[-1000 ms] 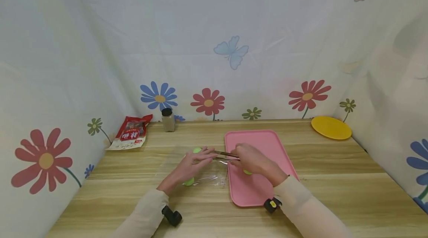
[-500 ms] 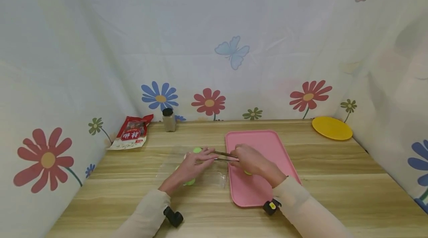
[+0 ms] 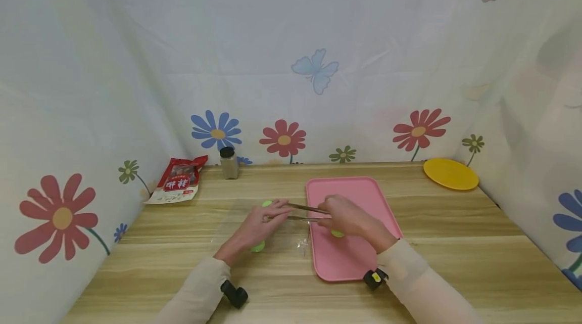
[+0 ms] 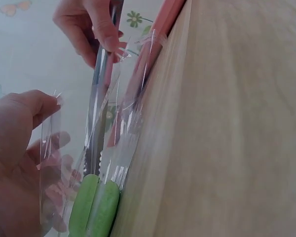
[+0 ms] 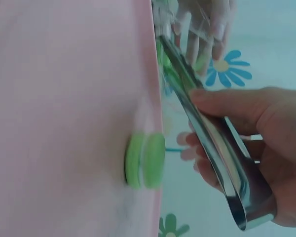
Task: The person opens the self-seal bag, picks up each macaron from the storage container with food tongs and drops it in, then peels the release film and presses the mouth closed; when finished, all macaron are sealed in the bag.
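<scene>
In the head view my left hand (image 3: 256,225) lies over a clear plastic bag (image 3: 291,240) and holds its mouth; thumb and fingers spread on either side of the film in the left wrist view. Several green macarons (image 3: 257,247) are at the bag, partly hidden by that hand. My right hand (image 3: 347,219) grips metal tongs (image 5: 212,143), whose tips reach into the bag. Below those tips in the left wrist view is a green macaron (image 4: 94,207); whether they touch it I cannot tell. Another macaron (image 5: 145,160) stands on the pink tray (image 3: 345,263) beneath my right hand.
At the back left, a red and white food packet (image 3: 177,182) leans near the cloth, with a black-lidded jar (image 3: 229,163) beside it. A yellow plate (image 3: 450,173) lies at the back right. Patterned cloth surrounds the wooden table (image 3: 454,248).
The arms of the tongs have spread slightly apart, and my right hand has shifted a little to the right. My left hand stays nearly still at the bag.
</scene>
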Action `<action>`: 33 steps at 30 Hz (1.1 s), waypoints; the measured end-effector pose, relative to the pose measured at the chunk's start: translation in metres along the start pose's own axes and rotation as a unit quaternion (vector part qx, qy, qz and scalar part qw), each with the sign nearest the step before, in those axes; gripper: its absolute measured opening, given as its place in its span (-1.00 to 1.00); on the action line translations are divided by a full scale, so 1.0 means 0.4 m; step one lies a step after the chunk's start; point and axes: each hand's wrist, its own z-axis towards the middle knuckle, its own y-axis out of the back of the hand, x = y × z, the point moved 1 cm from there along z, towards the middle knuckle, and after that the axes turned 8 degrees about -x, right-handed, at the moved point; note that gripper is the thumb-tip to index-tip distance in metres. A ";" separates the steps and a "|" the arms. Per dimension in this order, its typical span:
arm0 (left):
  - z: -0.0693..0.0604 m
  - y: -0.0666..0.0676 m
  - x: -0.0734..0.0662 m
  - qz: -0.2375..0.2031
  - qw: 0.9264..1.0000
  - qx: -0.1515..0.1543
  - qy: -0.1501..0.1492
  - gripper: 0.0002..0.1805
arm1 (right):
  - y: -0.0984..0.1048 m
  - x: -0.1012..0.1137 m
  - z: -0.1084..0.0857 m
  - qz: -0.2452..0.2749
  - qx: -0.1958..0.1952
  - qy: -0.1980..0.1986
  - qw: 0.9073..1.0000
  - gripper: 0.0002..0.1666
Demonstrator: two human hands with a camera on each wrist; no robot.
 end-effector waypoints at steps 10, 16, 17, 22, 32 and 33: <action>0.001 0.000 -0.004 -0.012 1.000 -0.016 0.011 -0.70 | 0.028 -0.020 -0.022 0.027 0.007 0.020 0.999 -0.89; -0.003 0.001 -0.018 0.047 0.999 -0.012 -0.019 -0.69 | 0.036 -0.022 -0.026 0.028 0.005 0.027 0.999 -0.92; -0.004 0.000 -0.019 0.060 0.998 -0.010 -0.026 -0.70 | 0.037 -0.023 -0.027 0.027 0.006 0.025 0.999 -0.92; -0.006 -0.008 -0.019 0.096 0.994 -0.007 -0.041 -0.71 | 0.043 -0.033 -0.042 0.023 0.008 0.015 1.000 -0.94; -0.008 -0.015 -0.025 0.117 0.992 -0.015 -0.051 -0.73 | 0.075 -0.093 -0.122 0.035 -0.007 0.026 0.999 -0.91; -0.008 -0.015 -0.025 0.118 0.992 -0.016 -0.049 -0.74 | 0.082 -0.103 -0.133 0.039 -0.010 0.030 0.999 -0.90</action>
